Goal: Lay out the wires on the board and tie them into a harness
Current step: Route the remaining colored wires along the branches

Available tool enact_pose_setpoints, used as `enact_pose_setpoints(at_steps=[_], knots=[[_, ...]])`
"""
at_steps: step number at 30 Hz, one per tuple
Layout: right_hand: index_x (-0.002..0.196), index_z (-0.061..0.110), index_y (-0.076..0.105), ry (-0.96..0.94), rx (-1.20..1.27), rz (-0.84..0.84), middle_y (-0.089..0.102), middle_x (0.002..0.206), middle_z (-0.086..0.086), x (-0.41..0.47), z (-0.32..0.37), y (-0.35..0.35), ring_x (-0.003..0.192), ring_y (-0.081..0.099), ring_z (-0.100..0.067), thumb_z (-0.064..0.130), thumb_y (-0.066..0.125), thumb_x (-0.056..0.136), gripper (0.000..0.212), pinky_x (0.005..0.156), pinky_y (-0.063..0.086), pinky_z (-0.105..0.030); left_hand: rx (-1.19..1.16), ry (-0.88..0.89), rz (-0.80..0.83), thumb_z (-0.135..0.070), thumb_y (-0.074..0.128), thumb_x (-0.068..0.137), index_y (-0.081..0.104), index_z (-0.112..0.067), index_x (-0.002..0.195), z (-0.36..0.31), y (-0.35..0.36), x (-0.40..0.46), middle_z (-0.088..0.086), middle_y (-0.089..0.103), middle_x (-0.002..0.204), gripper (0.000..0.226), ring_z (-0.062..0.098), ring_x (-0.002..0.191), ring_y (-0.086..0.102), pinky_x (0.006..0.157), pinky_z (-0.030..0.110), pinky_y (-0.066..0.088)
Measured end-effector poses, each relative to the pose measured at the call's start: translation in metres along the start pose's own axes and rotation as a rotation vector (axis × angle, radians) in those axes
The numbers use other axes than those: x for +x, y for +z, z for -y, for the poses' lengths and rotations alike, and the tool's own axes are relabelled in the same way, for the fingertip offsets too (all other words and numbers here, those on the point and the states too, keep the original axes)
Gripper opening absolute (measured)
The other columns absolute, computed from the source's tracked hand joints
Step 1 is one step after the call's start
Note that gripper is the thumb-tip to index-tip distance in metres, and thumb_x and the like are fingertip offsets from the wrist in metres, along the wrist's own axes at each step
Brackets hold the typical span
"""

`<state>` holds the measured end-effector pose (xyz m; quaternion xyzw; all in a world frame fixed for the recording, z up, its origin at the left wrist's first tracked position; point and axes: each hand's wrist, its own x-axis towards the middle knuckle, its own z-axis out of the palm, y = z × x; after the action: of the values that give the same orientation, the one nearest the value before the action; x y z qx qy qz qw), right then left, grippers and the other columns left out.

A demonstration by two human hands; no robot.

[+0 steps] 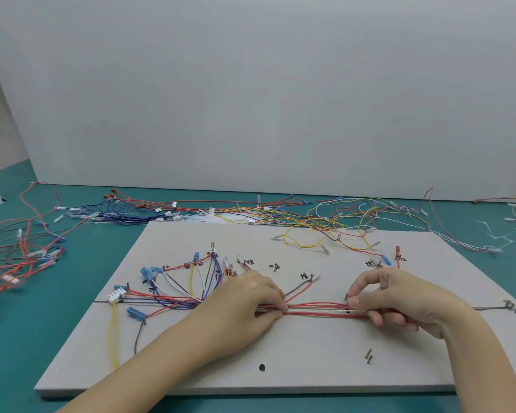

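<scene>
Wires are lying bundled along the middle of the board, and we are holding them at both ends: our left hand is pinching the run, our right hand is pinching it beside a peg. Thin and limp, they are needing grips close together. Near board is open; far side is crowded with loose wires on the worktop.

Matt pale grey board, glossy plastic-coated wires, clear blue plastic connectors, smooth teal table.
</scene>
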<state>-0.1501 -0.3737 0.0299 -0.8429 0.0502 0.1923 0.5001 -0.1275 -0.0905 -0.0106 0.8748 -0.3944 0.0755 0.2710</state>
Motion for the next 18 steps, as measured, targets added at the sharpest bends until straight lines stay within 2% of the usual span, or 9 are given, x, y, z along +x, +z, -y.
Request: enact_pose_setpoints(at_steps=[5, 8, 12, 18], knots=[[0.089, 0.003, 0.068, 0.039, 0.096, 0.018, 0.065, 0.067, -0.016, -0.0017, -0.0029, -0.0044, 0.037, 0.043, -0.010, 0.009, 0.071, 0.083, 0.009, 0.030, 0.028, -0.016, -0.004, -0.034, -0.010, -0.024, 0.060, 0.092, 0.067, -0.029, 0.099, -0.0010, -0.0020, 0.0010, -0.016, 0.066, 0.096, 0.010, 0.000, 0.097, 0.050, 0.089, 0.027, 0.043], [0.082, 0.002, 0.073, 0.073, 0.115, 0.038, 0.067, 0.071, -0.018, -0.0013, -0.0040, -0.0072, 0.040, 0.047, -0.011, 0.010, 0.072, 0.081, 0.008, 0.033, 0.035, -0.018, -0.008, -0.057, -0.017, -0.024, 0.060, 0.092, 0.064, -0.031, 0.102, -0.0012, -0.0021, 0.0022, -0.022, 0.060, 0.087, 0.012, -0.001, 0.091, 0.046, 0.085, 0.023, 0.042], [0.071, 0.003, 0.076, 0.110, 0.088, 0.012, 0.067, 0.070, -0.019, -0.0008, -0.0044, -0.0092, 0.041, 0.051, -0.014, 0.014, 0.076, 0.078, 0.013, 0.038, 0.041, -0.018, 0.004, -0.031, -0.013, -0.021, 0.059, 0.093, 0.070, -0.028, 0.105, -0.0001, -0.0013, 0.0019, -0.017, 0.067, 0.099, 0.017, 0.000, 0.098, 0.051, 0.090, 0.023, 0.042], [0.062, 0.007, 0.073, 0.121, 0.027, 0.009, 0.066, 0.065, -0.017, -0.0026, -0.0034, -0.0060, 0.042, 0.053, -0.015, 0.017, 0.079, 0.076, 0.018, 0.036, 0.039, -0.020, 0.023, -0.014, 0.020, -0.018, 0.055, 0.095, 0.070, -0.027, 0.102, -0.0014, -0.0001, 0.0021, -0.015, 0.066, 0.103, 0.019, 0.005, 0.103, 0.053, 0.091, 0.031, 0.044]])
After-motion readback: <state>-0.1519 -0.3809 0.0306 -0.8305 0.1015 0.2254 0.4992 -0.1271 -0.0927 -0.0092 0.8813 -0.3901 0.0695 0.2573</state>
